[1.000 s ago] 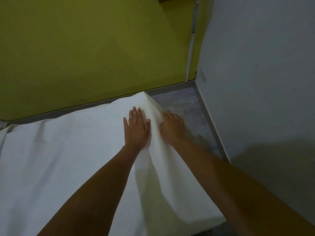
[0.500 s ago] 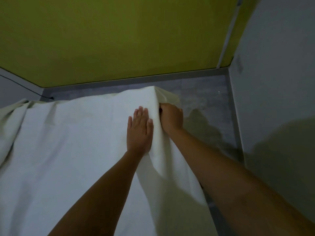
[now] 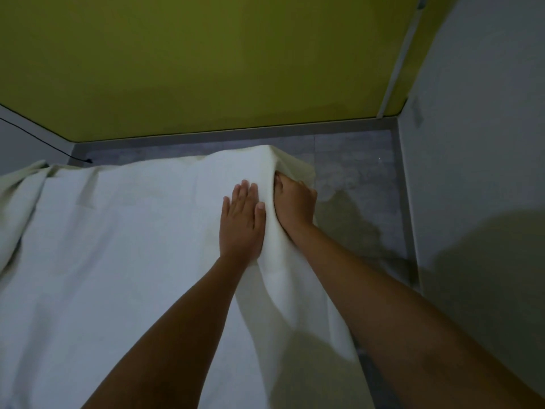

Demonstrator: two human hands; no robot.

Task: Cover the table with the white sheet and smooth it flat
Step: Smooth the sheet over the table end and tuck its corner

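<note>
Left hand [image 3: 242, 222] lies open, palm down with the fingers straight and together. It presses the large white fabric sheet [image 3: 118, 261] onto the top of the table, just short of the far right corner. My right hand [image 3: 295, 203] is just beside it, over the edge, with the fingers curled into the fold where the cloth drops off that corner. The fingertips are buried in the fold, so I judge it to be a grip on the cloth rather than see it plainly.

The sheet lies across the whole top, which is hidden beneath it. It hangs down the right side towards the grey tiled floor [image 3: 354, 172] and gathers in loose folds at the far left end.

It looks light, soft and limp, with no stiffness of its own, taking the shape of the corner under it. I expect it to slide easily on the top, so a tug at one corner would probably drag the rest askew. That makes my flat left palm useful as an anchor. The best hold is a pinch of the hanging edge close to a corner, drawn outward and down. The top needs open palms sweeping from the middle outward. The cloth is not fragile, and the only risk I see is uneven overhang.
</note>
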